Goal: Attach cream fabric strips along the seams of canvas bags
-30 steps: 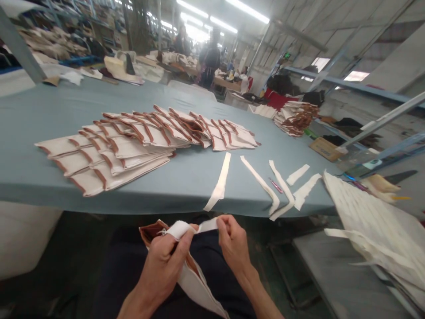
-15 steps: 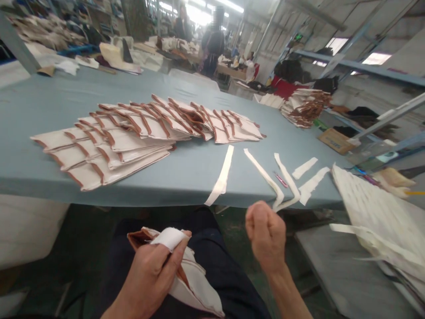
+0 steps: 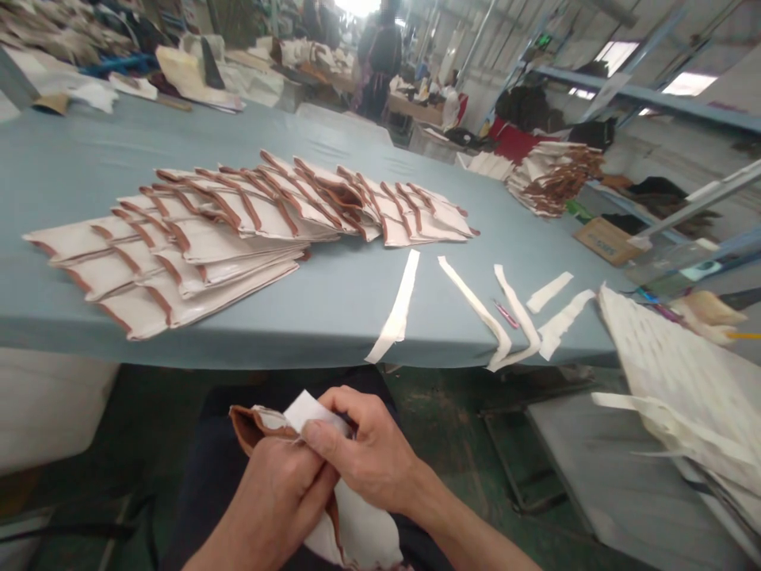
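A cream fabric piece with brown edges, like a sewn pouch, lies over my lap, its brown-lined opening facing up and left. My left hand is closed around its upper edge. At that edge a white strip sticks up between my hands. My right hand pinches the strip between thumb and fingers, right against my left hand. Fingertips of the left hand are partly hidden behind the right. On the table ahead, similar cream pieces with brown edges lie in an overlapping row.
Loose cream strips and a small pink tool lie near the front edge of the blue-green table. A large pale sheet stack stands at right. Another pile of pieces and a cardboard box sit farther back. People stand in the background.
My right hand has come down and left from beside the table edge and now grips the white strip. The strip, earlier curled over my left hand, now points up. The view has shifted slightly.
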A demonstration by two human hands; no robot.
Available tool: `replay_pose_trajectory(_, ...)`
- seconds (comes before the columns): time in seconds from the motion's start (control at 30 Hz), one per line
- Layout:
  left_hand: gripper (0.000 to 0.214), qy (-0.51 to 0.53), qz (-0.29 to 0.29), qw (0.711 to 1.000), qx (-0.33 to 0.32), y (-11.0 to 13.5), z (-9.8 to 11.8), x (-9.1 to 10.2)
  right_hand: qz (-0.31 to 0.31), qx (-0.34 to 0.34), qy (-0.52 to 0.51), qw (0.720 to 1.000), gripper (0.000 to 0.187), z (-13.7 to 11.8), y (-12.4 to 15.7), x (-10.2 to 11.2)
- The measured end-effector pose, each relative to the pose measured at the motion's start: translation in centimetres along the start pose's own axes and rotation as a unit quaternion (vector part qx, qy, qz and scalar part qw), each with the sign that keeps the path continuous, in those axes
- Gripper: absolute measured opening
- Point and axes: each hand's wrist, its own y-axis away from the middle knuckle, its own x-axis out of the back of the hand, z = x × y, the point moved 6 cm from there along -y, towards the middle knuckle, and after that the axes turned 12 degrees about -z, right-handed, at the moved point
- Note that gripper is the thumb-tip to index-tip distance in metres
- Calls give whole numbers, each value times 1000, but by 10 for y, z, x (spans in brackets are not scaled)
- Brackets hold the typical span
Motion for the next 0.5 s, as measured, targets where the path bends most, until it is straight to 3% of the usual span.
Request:
replay_pose_trajectory(0.27, 41, 10, 43, 999, -14, -3, 9, 17, 15, -3, -110, 994, 28, 0, -6, -11)
replay_pose_trajectory(0.5, 45, 55, 75, 996, 16, 6, 1, 15, 40, 3, -195, 980, 42, 6, -4, -20)
